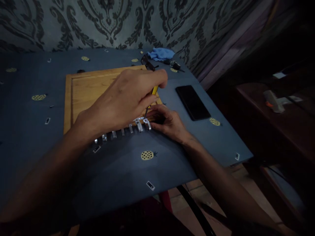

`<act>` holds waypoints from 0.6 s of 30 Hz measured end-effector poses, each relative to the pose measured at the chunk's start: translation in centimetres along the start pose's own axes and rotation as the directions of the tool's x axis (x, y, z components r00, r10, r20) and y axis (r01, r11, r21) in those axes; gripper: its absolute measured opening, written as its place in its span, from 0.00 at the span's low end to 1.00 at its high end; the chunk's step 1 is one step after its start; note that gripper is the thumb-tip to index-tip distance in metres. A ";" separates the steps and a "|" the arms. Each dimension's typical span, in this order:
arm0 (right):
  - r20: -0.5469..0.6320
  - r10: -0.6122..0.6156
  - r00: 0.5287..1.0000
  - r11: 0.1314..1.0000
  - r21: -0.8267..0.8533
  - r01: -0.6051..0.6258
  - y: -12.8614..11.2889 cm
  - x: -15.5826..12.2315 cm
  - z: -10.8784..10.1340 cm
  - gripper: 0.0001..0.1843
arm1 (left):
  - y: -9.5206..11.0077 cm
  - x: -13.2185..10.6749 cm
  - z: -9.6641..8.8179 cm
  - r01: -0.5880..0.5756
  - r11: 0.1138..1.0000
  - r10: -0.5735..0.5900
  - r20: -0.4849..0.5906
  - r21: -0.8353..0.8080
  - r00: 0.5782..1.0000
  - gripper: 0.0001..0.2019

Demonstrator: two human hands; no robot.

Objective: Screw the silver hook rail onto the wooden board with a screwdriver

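My left hand (123, 95) is closed around a screwdriver (154, 90) with a yellow handle. The thin shaft points down, its tip at a shiny metal hook (147, 123). Several similar hooks form a row (114, 134) along the near side of a wooden board (86, 88), partly hidden under my left hand and wrist. At the right end of that row, my right hand (169, 123) has its thumb and fingers closed on the end of the hook rack. Exactly where its fingertips press is in shadow.
A black phone (193, 102) lies right of the board. Behind it are sunglasses (148, 62), a blue cloth (161, 54) and keys (176, 65). The table (118, 177) has a patterned blue cover and meets a patterned wall. A brush-like object (273, 101) rests on dark furniture at right.
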State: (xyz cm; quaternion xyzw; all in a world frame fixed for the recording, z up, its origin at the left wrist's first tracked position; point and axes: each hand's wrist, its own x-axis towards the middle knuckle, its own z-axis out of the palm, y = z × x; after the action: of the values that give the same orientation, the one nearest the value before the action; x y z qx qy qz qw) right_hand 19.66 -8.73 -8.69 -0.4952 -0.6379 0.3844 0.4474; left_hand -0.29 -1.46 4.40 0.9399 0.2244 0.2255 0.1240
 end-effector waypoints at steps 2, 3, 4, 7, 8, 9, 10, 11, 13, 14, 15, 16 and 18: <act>0.006 0.014 1.000 1.000 0.004 -0.014 -0.1 0.0 0.0 0.25 | -0.2 0.0 -0.2 0.023 1.000 -0.023 -0.033 -0.007 0.999 0.10; 0.007 0.015 1.000 1.000 0.006 -0.015 -0.2 0.0 0.0 0.25 | -0.3 -0.1 -0.3 0.029 0.999 -0.030 -0.050 -0.015 0.998 0.10; 0.009 0.015 1.000 1.000 0.009 -0.015 -0.2 0.0 0.0 0.25 | -0.4 -0.1 -0.3 0.029 0.999 -0.030 -0.065 -0.022 0.997 0.09; 0.014 0.008 1.000 1.000 0.021 -0.009 -0.2 0.0 0.0 0.26 | -0.7 -0.2 -0.3 0.017 1.000 -0.018 -0.068 -0.002 0.998 0.08; 0.013 0.006 1.000 1.000 0.025 -0.006 -0.1 0.0 0.0 0.26 | -0.7 -0.2 -0.2 0.017 1.000 -0.016 -0.066 0.011 0.998 0.08; 0.012 0.006 1.000 1.000 0.024 -0.007 -0.1 0.0 -0.1 0.26 | -0.7 -0.2 -0.2 0.017 1.000 -0.016 -0.066 0.019 0.998 0.08; 0.012 0.009 1.000 1.000 0.018 -0.009 -0.1 0.0 -0.1 0.26 | -0.7 -0.1 -0.1 0.017 1.000 -0.016 -0.068 0.020 0.998 0.08; 0.010 0.011 1.000 1.000 0.010 -0.011 -0.1 0.0 -0.1 0.26 | -0.7 -0.1 0.0 0.018 1.000 -0.017 -0.069 0.013 0.997 0.08; 0.013 0.018 1.000 1.000 -0.002 -0.018 -0.1 0.0 -0.1 0.26 | -0.6 -0.1 0.2 0.021 1.000 -0.021 -0.067 -0.011 0.998 0.08; 0.012 0.017 1.000 1.000 -0.003 -0.017 -0.1 0.0 -0.1 0.26 | -0.5 -0.1 0.2 0.021 1.000 -0.022 -0.066 -0.020 0.998 0.08; 0.010 0.014 1.000 1.000 -0.002 -0.014 -0.2 0.0 -0.1 0.26 | -0.5 -0.1 0.3 0.022 0.999 -0.023 -0.063 -0.028 0.998 0.08; 0.008 0.011 1.000 1.000 -0.001 -0.011 -0.2 0.1 -0.1 0.26 | -0.4 -0.1 0.3 0.025 0.999 -0.027 -0.060 -0.036 0.998 0.07; 0.007 0.004 1.000 1.000 -0.006 -0.004 -0.1 0.1 -0.1 0.25 | -0.3 -0.1 0.3 0.037 0.998 -0.040 -0.051 -0.055 0.998 0.07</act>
State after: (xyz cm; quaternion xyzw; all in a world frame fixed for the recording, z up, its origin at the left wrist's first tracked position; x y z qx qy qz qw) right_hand 19.68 -8.69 -8.55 -0.4964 -0.6397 0.3849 0.4430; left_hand -0.28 -1.31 4.03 0.9255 0.2396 0.2534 0.1478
